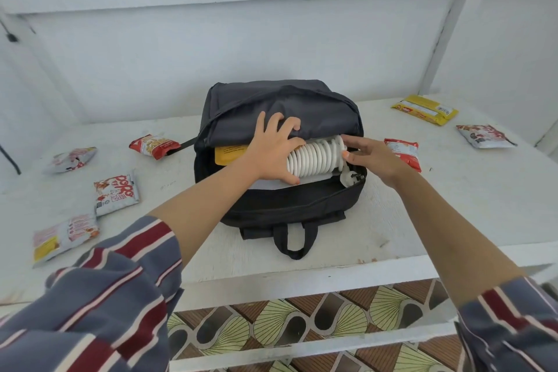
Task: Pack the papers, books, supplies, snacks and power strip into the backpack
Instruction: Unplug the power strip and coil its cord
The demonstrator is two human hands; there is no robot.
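You have one power strip (317, 157), its white cord coiled, lying in the mouth of the one open backpack (287, 208) on the table (453, 205). Your left hand (271, 154) has its grip on one end, thumb beneath, and your right hand (371, 154) pinches the other. Seven snack packets (116, 192) lie outside, four left and three right; one reads "PoPo"

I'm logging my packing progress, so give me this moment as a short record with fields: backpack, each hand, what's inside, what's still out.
backpack: black backpack lying flat on the white table, main compartment open
left hand: grips the power strip with its coiled cord at the opening, fingers on the flap
right hand: pinches the coil's right end
inside: yellow book, partly visible
still out: seven snack packets, four left of the backpack, three right
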